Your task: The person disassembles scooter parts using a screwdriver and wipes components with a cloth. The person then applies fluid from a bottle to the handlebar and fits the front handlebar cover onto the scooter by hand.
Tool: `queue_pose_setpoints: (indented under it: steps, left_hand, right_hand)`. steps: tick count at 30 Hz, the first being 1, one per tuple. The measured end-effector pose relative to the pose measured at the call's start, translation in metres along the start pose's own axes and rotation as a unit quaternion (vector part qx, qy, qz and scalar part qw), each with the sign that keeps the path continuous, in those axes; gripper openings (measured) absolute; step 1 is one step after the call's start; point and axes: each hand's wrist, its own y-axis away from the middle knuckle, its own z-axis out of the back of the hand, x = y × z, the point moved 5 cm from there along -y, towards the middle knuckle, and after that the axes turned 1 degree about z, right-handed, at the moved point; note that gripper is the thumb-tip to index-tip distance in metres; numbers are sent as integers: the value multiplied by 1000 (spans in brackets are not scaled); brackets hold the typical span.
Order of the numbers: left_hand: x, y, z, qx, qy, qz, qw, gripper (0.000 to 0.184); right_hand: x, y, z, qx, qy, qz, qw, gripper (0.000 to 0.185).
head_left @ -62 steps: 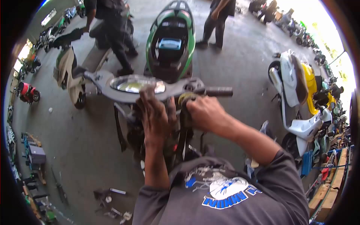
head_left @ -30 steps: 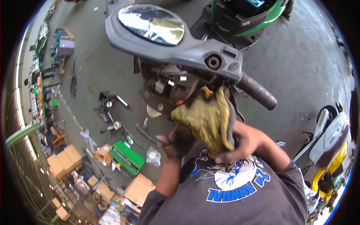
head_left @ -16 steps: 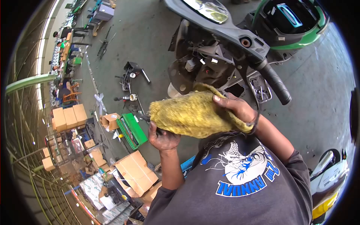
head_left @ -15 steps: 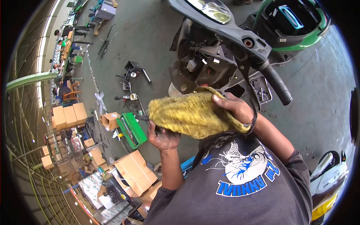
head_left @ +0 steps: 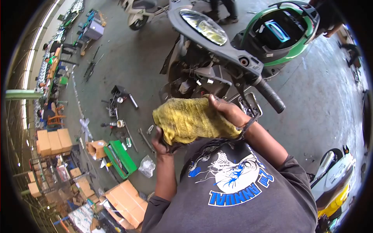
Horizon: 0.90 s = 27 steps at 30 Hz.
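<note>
Concrete floor lay under everything. Scooter front with a grey handlebar unit stood just ahead of the wearer, bare grip pointing down and right, white connectors showing below the cover. Green-trimmed scooter body was beyond it to the right, seat tub open; white-and-yellow scooter sat at lower right, partly cut off. Wearer's printed dark shirt filled the bottom. Cardboard box and green toolbox were at lower left, well apart from the hands.

Yellow cloth was held up between both hands, in front of the chest and near the scooter front, its fuzzy yellow face up, with darker smudges on it. Right hand pinched its right end, thumb on top at the upper edge, other fingers hidden underneath. Left hand was touching the lower-left corner, a digit up along the left edge and the rest tucked under; could not tell how tightly it closed. Smallest: a metal tool on the floor, just left of that hand.
</note>
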Motion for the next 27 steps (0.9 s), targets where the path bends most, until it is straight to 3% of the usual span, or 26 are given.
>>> queue_pose_setpoints:
  steps: [1,3,5,6,8,9,11,12,14,15,17,19,22,27]
  left_hand:
    - [-5,-14,-10,-83,-79,0,993,49]
    - [-15,-33,-6,-222,-257,7,941,42]
    - [-14,-39,-11,-179,-451,3,874,43]
    - [-12,-41,-4,-173,-451,4,875,43]
    - [4,-34,22,-204,-328,123,914,52]
    - [6,-28,21,-201,-329,125,914,52]
    - [13,-16,14,-226,-389,193,872,55]
    - [20,-14,5,-130,-279,209,928,53]
    - [26,-3,12,2,-204,210,956,43]
    - [32,6,49,8,-223,160,962,43]
    - [30,11,4,-50,-259,176,949,48]
    - [28,12,-25,-102,-299,182,931,50]
    - [36,-20,-39,-113,-369,119,915,44]
    - [34,-50,-63,-106,-478,-47,871,36]
  right_hand:
    - [-7,-6,3,27,-40,7,999,60]
    - [3,3,7,-11,-19,23,1000,58]
    - [3,7,12,-21,-29,29,999,55]
    - [3,8,13,-25,-39,32,998,53]
    - [0,13,2,-12,-74,27,997,47]
    - [-6,14,-4,-5,-86,30,996,46]
    - [8,29,-29,-21,8,-6,1000,44]
    - [0,25,-32,21,3,4,1000,43]
    - [2,25,-39,55,115,36,991,52]
    - [2,23,-41,69,120,84,987,59]
    - [-5,21,-42,69,36,7,997,57]
    - [-7,9,-40,66,3,13,998,52]
    - [-5,-1,-40,103,-10,52,993,46]
    - [22,33,-29,18,161,-15,987,60]
